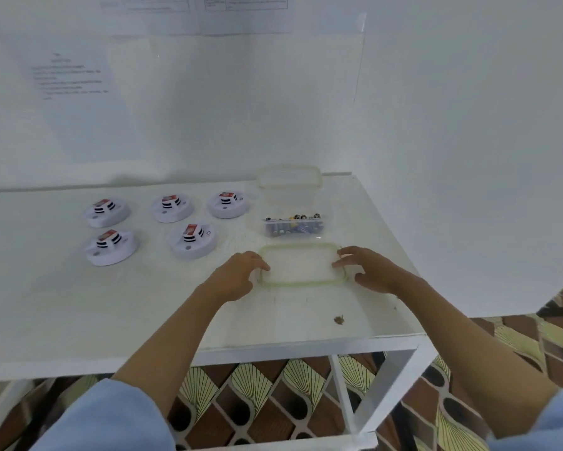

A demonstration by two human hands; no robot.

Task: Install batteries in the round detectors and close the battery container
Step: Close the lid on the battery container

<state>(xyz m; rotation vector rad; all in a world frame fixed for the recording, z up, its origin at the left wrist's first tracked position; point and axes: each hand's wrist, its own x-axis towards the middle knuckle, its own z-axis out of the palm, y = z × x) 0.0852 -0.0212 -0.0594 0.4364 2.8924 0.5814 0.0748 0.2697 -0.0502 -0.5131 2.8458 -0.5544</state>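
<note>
On the near right part of the white counter [136, 307], a clear lid [301, 265] with a green rim lies flat. The left hand [237, 276] grips its left end with curled fingers, and the right hand [369, 270] pinches its right end. Just beyond the lid stands the open battery container [291, 203], with batteries [291, 226] in its bottom. To its left sit five round detectors [192, 241]. Printed papers [70, 76] hang on the far wall.
</note>
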